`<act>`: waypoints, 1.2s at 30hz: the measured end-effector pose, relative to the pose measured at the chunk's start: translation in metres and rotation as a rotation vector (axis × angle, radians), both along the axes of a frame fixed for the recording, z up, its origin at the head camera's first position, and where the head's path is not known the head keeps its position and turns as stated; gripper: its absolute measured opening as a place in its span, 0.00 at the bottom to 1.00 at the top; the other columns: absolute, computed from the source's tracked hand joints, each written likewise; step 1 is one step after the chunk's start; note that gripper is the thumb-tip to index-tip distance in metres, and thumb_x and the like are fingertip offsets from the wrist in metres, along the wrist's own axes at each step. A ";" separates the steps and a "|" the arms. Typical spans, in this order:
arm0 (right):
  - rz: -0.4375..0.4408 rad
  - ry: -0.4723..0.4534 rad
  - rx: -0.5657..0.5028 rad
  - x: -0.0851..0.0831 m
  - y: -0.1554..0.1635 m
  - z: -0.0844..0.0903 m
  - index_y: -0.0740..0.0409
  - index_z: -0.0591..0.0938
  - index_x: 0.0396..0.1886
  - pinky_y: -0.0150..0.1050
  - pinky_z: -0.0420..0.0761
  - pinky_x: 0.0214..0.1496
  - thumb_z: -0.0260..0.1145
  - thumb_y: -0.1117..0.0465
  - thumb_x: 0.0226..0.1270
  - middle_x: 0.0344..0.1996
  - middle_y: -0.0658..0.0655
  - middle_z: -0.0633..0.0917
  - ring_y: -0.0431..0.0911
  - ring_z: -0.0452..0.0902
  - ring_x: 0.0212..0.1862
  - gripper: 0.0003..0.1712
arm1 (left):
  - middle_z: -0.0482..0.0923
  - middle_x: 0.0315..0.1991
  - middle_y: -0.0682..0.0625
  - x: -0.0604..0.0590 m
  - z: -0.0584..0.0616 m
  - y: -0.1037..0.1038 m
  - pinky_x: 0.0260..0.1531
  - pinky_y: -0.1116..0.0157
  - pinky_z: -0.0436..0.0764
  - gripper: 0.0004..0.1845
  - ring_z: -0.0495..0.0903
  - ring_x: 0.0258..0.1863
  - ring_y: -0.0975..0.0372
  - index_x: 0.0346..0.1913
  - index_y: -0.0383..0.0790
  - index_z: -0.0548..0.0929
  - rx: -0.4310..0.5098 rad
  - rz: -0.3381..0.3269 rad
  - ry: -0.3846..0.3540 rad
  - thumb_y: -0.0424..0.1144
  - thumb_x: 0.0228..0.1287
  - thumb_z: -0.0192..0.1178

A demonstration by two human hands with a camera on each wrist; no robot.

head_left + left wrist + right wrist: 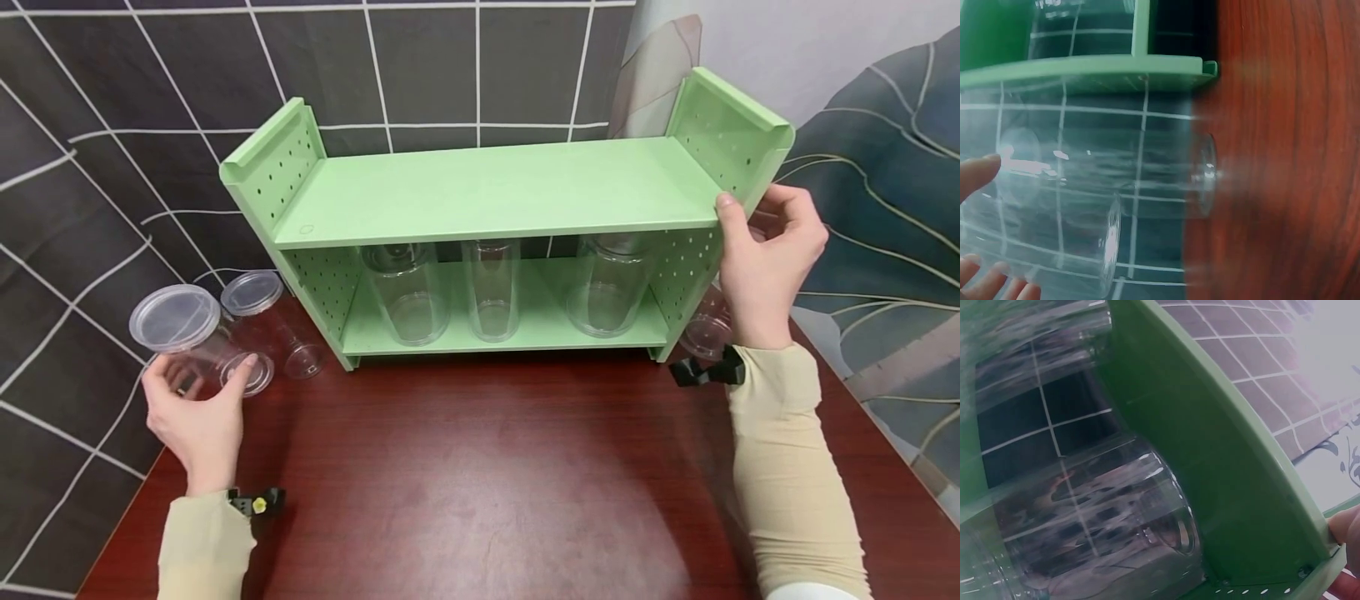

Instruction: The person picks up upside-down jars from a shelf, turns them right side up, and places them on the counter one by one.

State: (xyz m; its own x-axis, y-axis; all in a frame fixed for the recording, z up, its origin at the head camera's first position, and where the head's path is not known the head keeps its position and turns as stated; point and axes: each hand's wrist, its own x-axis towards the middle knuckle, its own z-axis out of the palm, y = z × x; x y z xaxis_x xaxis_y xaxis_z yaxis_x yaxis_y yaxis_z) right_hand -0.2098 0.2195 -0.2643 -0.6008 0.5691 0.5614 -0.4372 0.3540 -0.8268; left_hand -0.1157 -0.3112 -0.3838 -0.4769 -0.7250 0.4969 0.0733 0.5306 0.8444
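My left hand (197, 417) holds a wide clear plastic jar (213, 354) with a translucent lid (176, 318), thumb on one side and fingers on the other. In the left wrist view, the base of this jar (1111, 247) shows higher than that of a slim clear jar (1207, 175) standing on the table. The slim jar stands between it and a green two-tier shelf (487, 187). At the shelf's right end, my right hand (772, 258) grips the side panel, thumb at the upper board's front corner and fingers behind. The right wrist view shows fingers (1347, 531) at the panel edge.
On the lower board stand three clear jars, including a left jar (416, 312), a slim middle jar (495, 308) and a right jar (606, 300). Another clear jar (705, 333) is beyond the right panel. A dark tiled wall (435, 75) backs the reddish wooden table (480, 467).
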 end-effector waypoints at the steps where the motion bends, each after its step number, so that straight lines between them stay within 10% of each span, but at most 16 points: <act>1: -0.001 0.001 0.004 0.000 0.000 0.000 0.58 0.87 0.51 0.30 0.81 0.46 0.70 0.62 0.67 0.42 0.50 0.84 0.41 0.80 0.42 0.14 | 0.77 0.53 0.60 -0.001 -0.002 -0.002 0.53 0.72 0.79 0.37 0.77 0.52 0.66 0.62 0.53 0.79 0.014 0.014 -0.004 0.43 0.46 0.83; 22: -0.018 0.009 0.020 -0.001 0.000 -0.002 0.58 0.87 0.51 0.30 0.82 0.46 0.70 0.61 0.67 0.42 0.49 0.84 0.40 0.80 0.41 0.14 | 0.77 0.62 0.49 -0.024 -0.030 -0.023 0.59 0.69 0.74 0.41 0.78 0.56 0.58 0.69 0.48 0.76 0.138 0.127 -0.212 0.47 0.50 0.81; 36: -0.019 0.006 0.009 -0.002 0.000 -0.002 0.57 0.87 0.51 0.30 0.82 0.46 0.70 0.61 0.67 0.43 0.51 0.85 0.41 0.80 0.41 0.14 | 0.79 0.61 0.52 -0.042 -0.034 -0.027 0.55 0.72 0.76 0.37 0.80 0.52 0.63 0.62 0.52 0.75 0.246 0.104 -0.161 0.45 0.49 0.81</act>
